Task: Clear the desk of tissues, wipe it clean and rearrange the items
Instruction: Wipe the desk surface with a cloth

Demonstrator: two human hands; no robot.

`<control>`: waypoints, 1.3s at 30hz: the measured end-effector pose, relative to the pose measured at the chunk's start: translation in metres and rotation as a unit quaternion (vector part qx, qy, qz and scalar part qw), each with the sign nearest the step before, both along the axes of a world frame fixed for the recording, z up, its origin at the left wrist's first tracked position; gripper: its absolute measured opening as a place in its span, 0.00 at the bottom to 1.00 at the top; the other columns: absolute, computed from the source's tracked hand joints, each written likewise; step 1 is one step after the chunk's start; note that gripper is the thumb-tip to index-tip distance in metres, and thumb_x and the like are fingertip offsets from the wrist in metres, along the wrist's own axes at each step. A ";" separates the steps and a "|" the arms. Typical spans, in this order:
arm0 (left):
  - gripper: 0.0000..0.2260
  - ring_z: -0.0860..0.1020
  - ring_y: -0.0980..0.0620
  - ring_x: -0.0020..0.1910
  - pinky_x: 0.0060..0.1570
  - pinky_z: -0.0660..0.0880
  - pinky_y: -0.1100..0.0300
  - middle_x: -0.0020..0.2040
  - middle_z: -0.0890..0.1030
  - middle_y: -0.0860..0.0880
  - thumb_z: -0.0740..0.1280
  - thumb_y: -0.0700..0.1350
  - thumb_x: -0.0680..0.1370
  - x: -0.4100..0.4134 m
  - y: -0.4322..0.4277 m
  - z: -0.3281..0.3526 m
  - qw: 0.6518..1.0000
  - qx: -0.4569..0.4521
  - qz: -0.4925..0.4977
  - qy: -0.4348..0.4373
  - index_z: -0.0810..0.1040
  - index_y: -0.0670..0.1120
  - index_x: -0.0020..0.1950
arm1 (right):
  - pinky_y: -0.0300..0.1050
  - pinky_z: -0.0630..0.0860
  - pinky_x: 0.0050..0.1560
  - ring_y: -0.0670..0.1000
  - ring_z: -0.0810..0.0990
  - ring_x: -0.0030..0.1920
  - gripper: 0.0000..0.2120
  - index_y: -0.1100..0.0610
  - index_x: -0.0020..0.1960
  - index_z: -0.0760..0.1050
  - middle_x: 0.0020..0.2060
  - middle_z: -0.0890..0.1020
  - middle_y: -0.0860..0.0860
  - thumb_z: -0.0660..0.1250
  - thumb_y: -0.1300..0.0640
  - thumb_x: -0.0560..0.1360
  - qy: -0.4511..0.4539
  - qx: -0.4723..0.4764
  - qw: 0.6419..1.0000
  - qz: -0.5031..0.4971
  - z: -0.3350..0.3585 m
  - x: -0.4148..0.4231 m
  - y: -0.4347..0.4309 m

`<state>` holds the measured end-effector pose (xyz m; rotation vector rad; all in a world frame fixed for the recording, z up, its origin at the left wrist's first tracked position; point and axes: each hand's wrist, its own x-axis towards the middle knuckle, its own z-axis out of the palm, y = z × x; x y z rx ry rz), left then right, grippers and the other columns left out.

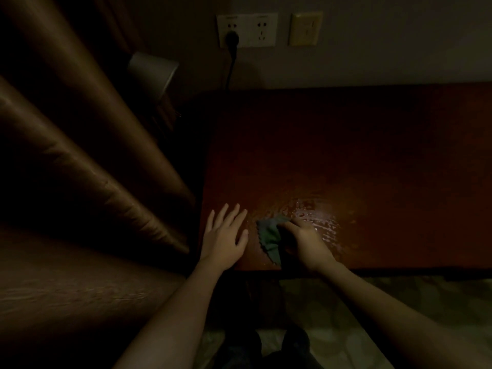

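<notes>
The right hand bunches in curled fingers the limp, light green zigzag-edged cloth, probably gripped best mid-fold; at its nine o'clock the left hand lies flat, fingers spread.

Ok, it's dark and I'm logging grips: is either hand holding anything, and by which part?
The right hand grips the green cloth by one bunched edge; the left hand lies flat on the desk, holding nothing.

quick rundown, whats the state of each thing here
left hand, open, flat on the desk
right hand, gripping the cloth
cloth, bunched, pressed on the desk
desk, wet sheen beside the cloth
plug, in the left socket
right socket, empty
</notes>
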<state>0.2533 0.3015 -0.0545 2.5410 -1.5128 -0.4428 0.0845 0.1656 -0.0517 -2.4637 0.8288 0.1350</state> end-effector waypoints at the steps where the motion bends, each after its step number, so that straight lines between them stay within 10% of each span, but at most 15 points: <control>1: 0.29 0.48 0.53 0.78 0.75 0.38 0.54 0.79 0.55 0.54 0.44 0.59 0.78 0.002 -0.003 0.005 1.000 0.000 -0.006 -0.004 0.56 0.53 0.79 | 0.51 0.71 0.63 0.56 0.69 0.63 0.22 0.55 0.69 0.69 0.64 0.71 0.53 0.67 0.60 0.75 -0.005 0.003 1.000 -0.007 0.003 0.001 -0.002; 22: 0.32 0.50 0.53 0.78 0.75 0.43 0.48 0.79 0.55 0.55 0.58 0.65 0.78 -0.029 -0.143 0.182 0.963 -0.041 -0.243 -0.108 0.53 0.57 0.79 | 0.36 0.72 0.58 0.47 0.74 0.57 0.18 0.55 0.62 0.74 0.56 0.75 0.49 0.71 0.60 0.72 -0.131 -0.092 0.962 -0.221 0.197 -0.107 -0.059; 39: 0.34 0.52 0.53 0.78 0.76 0.47 0.46 0.79 0.55 0.55 0.59 0.66 0.77 -0.335 -0.270 0.261 0.895 -0.123 -0.418 -0.094 0.51 0.58 0.79 | 0.38 0.70 0.57 0.48 0.74 0.57 0.20 0.53 0.61 0.75 0.55 0.76 0.50 0.73 0.56 0.71 -0.122 -0.183 0.893 -0.393 0.273 -0.408 -0.101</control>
